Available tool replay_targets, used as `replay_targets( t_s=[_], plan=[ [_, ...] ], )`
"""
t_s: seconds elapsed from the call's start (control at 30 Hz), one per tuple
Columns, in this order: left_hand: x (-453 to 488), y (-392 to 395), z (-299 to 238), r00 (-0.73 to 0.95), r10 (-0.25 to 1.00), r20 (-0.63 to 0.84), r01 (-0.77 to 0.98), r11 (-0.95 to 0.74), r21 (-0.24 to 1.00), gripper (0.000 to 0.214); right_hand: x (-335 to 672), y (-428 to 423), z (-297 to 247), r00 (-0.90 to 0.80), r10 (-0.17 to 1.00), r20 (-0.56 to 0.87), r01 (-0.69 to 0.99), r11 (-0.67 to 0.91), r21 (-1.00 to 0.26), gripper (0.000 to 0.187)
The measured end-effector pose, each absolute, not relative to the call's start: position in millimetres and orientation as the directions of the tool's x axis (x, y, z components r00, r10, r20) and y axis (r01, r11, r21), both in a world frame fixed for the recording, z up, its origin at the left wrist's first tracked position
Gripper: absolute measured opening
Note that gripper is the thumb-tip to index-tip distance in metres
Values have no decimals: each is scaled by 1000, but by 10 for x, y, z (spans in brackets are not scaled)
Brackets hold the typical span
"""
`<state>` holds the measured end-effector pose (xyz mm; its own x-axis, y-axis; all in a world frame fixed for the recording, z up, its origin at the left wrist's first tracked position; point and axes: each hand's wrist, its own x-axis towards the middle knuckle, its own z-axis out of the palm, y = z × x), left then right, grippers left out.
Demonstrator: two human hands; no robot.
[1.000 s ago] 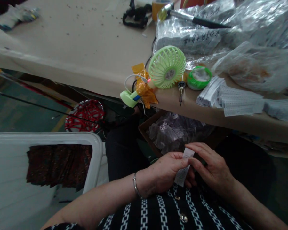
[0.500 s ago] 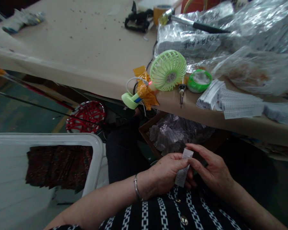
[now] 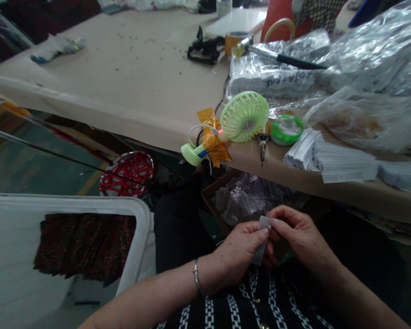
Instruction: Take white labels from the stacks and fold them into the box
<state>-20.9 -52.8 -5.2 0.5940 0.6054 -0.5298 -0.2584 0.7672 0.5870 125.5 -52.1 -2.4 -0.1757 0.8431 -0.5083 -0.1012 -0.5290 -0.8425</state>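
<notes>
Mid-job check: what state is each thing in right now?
Left hand, pinching white label.
Right hand, at label's upper end; grip unclear.
White label, slanted, partly covered.
Green fan, taped at table edge, red light lit.
Label stacks, fanned out.
Cardboard box, open, holding clear plastic pieces.
White tub, open, holding dark pieces.
Hammer, lying flat.

Fan [image 3: 245, 116] obstacle at table edge [image 3: 150, 127]

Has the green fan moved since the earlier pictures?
No. Against the table and the white paper strips, the green fan holds its place; the camera's view has shifted.
</notes>
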Motion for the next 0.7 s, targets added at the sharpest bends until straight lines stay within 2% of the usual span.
replay_targets(
  t_s=[0.17,0.3,0.37,0.53,0.7],
  plan=[
    [-208,-429,-30,525,676,-517,-139,667,732,30,1223,-418,-38,-98,907,-409,-22,-413,-910,21],
    [-246,-228,36,375,848,-375,24,395,918,19,1240,-228,-16,-18,973,-231,146,-226,-963,20],
    [-268,-107,74,300,917,-262,102,242,965,17,1241,-122,21,4,989,-150,215,-147,-965,21],
    [-295,171,127,198,978,-58,211,15,977,17,1207,105,82,21,998,-52,271,-56,-961,22],
    [-283,344,146,176,984,10,277,-59,959,19,1165,251,66,54,997,61,338,39,-940,20]
  ],
)
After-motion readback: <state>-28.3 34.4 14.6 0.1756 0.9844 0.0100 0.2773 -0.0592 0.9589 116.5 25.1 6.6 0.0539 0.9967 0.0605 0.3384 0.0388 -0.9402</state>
